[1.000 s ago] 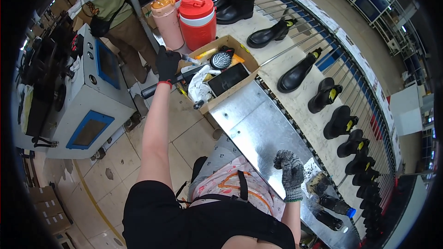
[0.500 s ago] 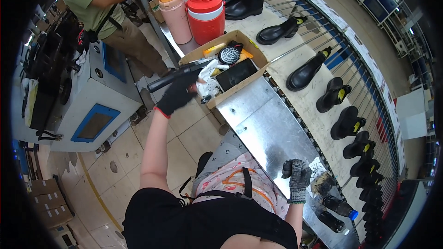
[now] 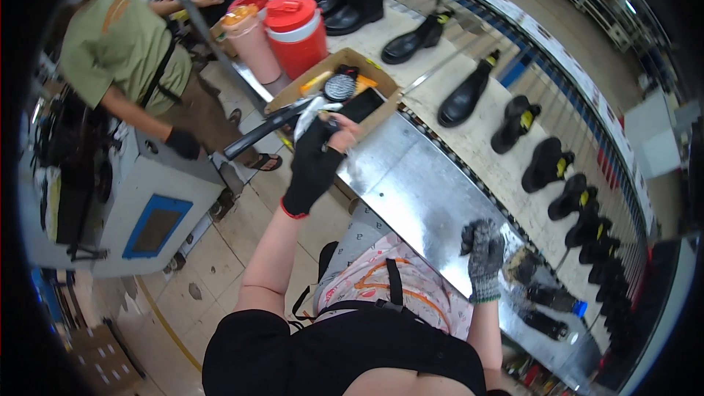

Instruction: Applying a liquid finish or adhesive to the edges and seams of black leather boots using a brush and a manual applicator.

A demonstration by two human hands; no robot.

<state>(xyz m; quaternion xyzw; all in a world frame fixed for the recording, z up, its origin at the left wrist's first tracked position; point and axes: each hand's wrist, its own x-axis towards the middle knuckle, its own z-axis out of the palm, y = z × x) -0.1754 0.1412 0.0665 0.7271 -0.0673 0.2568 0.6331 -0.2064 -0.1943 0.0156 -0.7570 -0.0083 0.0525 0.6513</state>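
Note:
My left hand, in a black glove that leaves the fingertips bare, is over the near edge of a cardboard box. Its fingers are curled together around something dark and small that I cannot make out. In the box lie a hairbrush, a crumpled white cloth and a flat black object. A long black bar sticks out over its left side. My right hand, in a grey knitted glove, is closed above the metal tabletop; what it holds, if anything, is hidden.
Beyond the tabletop, several black ankle boots line a curved conveyor. Two bottles with dark contents lie right of my right hand. A red jug and a pink one stand behind the box. A co-worker stands at left.
My left hand has moved right and nearer, its fingers now curled at the box's near edge. My right hand has risen slightly. The co-worker has lowered one gloved hand, and the view has shifted.

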